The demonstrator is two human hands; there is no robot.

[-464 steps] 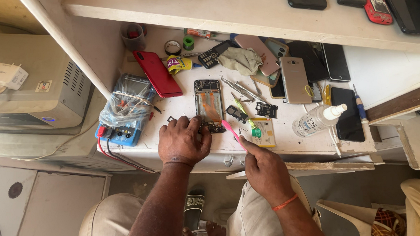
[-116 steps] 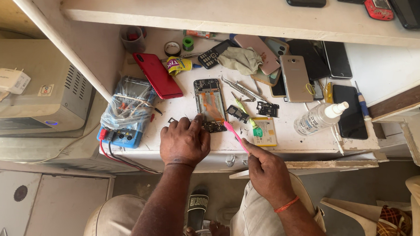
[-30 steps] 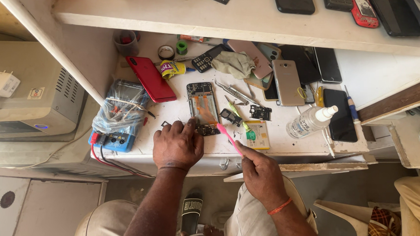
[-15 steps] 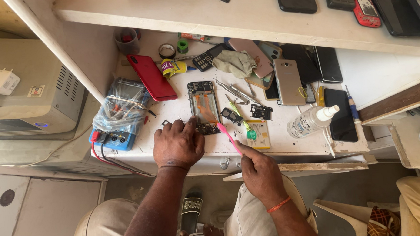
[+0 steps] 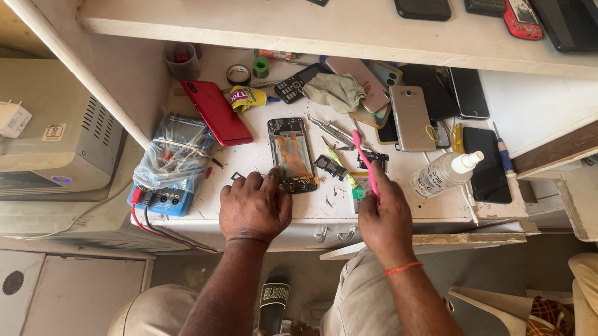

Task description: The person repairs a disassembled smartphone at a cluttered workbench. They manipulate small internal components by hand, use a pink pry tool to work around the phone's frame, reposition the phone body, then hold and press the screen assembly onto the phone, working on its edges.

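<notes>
The left hand lies flat, palm down, on the white bench, its fingertips at the lower left corner of an opened phone; the grip is open and clasps nothing. The phone lies face down in the middle of the bench with its back off, showing an orange ribbon cable. The right hand is closed around a pink tool, which points up and away from the person, its tip above the bench and just right of the phone. Small black parts lie between phone and tool, with tweezers just beyond them. A red phone lies to the left of the opened one, beside a blue meter wrapped in clear plastic. A spray bottle lies on its side to the right. More phones lie near the back of the bench.
</notes>
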